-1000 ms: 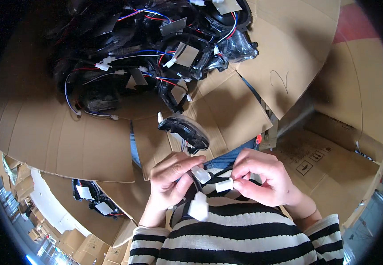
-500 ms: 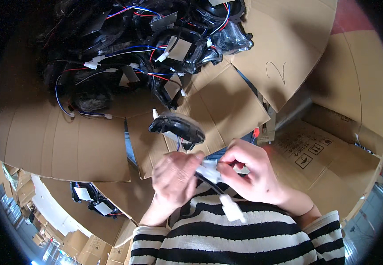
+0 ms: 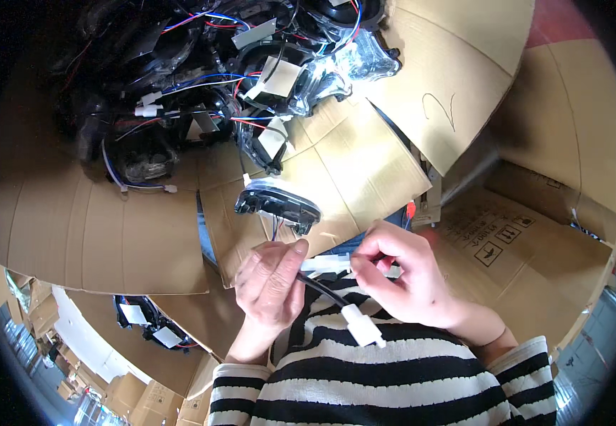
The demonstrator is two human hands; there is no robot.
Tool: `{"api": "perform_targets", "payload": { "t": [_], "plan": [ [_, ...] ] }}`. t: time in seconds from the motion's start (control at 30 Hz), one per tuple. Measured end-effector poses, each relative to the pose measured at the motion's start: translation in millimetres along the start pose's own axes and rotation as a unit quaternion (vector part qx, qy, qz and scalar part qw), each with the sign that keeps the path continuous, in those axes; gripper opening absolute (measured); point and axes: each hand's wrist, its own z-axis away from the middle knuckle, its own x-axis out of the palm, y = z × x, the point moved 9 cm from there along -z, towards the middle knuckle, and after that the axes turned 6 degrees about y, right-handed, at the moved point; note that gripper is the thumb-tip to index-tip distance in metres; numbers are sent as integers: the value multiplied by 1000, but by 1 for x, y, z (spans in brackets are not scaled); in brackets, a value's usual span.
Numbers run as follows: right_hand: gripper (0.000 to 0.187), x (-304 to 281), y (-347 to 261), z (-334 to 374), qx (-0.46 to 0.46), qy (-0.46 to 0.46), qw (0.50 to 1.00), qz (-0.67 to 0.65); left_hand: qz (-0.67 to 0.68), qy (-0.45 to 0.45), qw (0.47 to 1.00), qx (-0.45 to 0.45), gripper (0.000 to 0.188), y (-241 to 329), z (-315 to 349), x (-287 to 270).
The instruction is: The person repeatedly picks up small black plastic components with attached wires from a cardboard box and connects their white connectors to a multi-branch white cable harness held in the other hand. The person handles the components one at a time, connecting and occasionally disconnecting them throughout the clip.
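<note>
My left hand [image 3: 271, 282] is closed on one end of a white plug connector [image 3: 328, 263]. The fingers of my right hand [image 3: 400, 273] pinch its other end, so it bridges the gap between both hands. From beside my left fingers a black cable [image 3: 323, 290] hangs down, ending in a second white connector [image 3: 362, 326] in front of my striped top. A dark, curved lamp unit [image 3: 278, 203] rests just beyond my left hand on a cardboard flap [image 3: 365, 167]. Thin wires run from it toward that hand, where they are hidden.
Several black lamp housings [image 3: 244, 67] with coloured wires and white connectors are heaped at the back left. Open cardboard boxes [image 3: 507, 234] stand to the right. More dark units [image 3: 152, 323] lie low at the left. A side flap [image 3: 88, 234] spreads left of my hands.
A bright glare now falls on the housings and cardboard beyond my hands. The white connector between my hands has levelled out, and my left hand has shifted slightly left.
</note>
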Motion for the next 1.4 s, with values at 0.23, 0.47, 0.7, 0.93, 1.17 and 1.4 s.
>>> {"api": "perform_targets", "payload": {
  "t": [0.23,0.47,0.7,0.93,1.17,1.4],
  "plan": [
    [8,-13,6,-3,4,-1,1000,17,42,-98,990,-91,39,-11,3,6],
    [4,-31,-29,8,-40,-80,996,0,255,-125,944,-170,28,-15,2,7],
    [6,-25,-57,10,-97,-114,988,-40,291,-102,933,-186,19,-13,-14,-2],
    [5,-16,-57,10,-88,-98,988,-79,210,-15,961,-177,17,-18,-7,-13],
    [7,-13,-54,12,-83,-60,993,-60,125,78,980,-133,18,-14,4,-27],
    [14,-15,-60,19,-181,21,979,89,-15,44,999,24,32,15,4,-33]
  ]
}}
